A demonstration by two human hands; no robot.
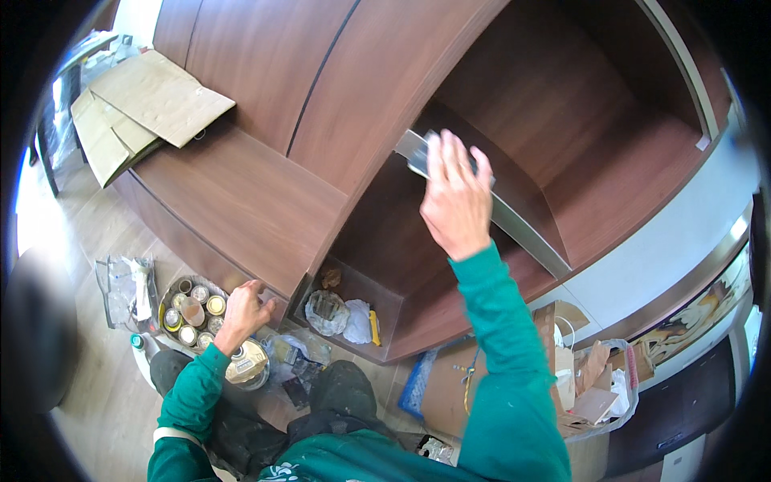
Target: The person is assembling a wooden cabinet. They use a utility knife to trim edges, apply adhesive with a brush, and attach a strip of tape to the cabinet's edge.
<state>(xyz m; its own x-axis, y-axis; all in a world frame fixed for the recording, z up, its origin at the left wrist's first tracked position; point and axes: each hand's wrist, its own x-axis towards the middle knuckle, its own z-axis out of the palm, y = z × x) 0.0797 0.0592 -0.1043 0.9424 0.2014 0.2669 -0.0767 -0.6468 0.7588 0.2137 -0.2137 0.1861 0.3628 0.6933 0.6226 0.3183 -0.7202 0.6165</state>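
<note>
My right hand (458,197) is raised at the metal-edged strip (526,233) along the front of a brown wooden cabinet shelf. Its fingers lie over a flat grey pad (419,166), blurred, pressed at the strip's upper end; the exact kind of pad is unclear. Lower down on the left, my left hand (243,315) hovers by the bottom corner of the cabinet bench (241,209), fingers loosely bent and apart, with nothing visible in them. Beneath it stands a tray of several small tins and jars (187,336), beside a larger round tin (247,365).
Crumpled plastic and a yellow-handled tool (374,328) lie in the lower compartment. Cardboard sheets (161,96) rest on the bench's far left end. Clear bags (128,293) lie on the floor. At right, a cardboard box (450,394) stands near a bag of scraps (614,394).
</note>
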